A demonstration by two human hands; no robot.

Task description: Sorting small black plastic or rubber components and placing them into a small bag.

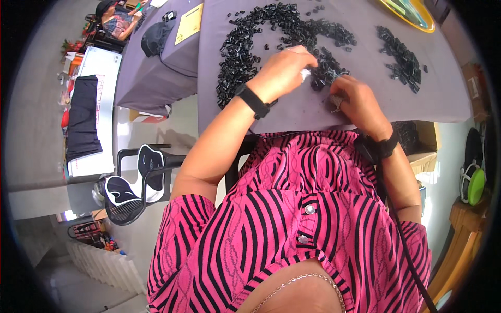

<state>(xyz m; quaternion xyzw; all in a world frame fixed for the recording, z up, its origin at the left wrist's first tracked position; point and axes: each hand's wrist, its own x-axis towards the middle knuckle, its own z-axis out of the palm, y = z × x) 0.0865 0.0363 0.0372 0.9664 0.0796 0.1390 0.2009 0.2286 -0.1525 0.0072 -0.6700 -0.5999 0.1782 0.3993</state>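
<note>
My left hand [282,72] is over the grey-covered table [292,112], its thumb and fingers drawn together beside a small white thing [305,74]. Just to its right, my right hand [356,100] has its fingers curled inward; whatever lies in them is too small or hidden to name. Between and beyond both hands spreads a big loose heap of small black plastic pieces [240,52]. A smaller group of similar black pieces [401,58] lies to the right. Dark bands circle both wrists.
A yellow-rimmed tray [429,23] sits at the far right. On the left stand a side table with a yellow sheet [189,25] and a black cap-like item [156,39], and a black-and-white chair [122,195]. A cardboard box [429,136] is at right. Another person [117,22] is far left.
</note>
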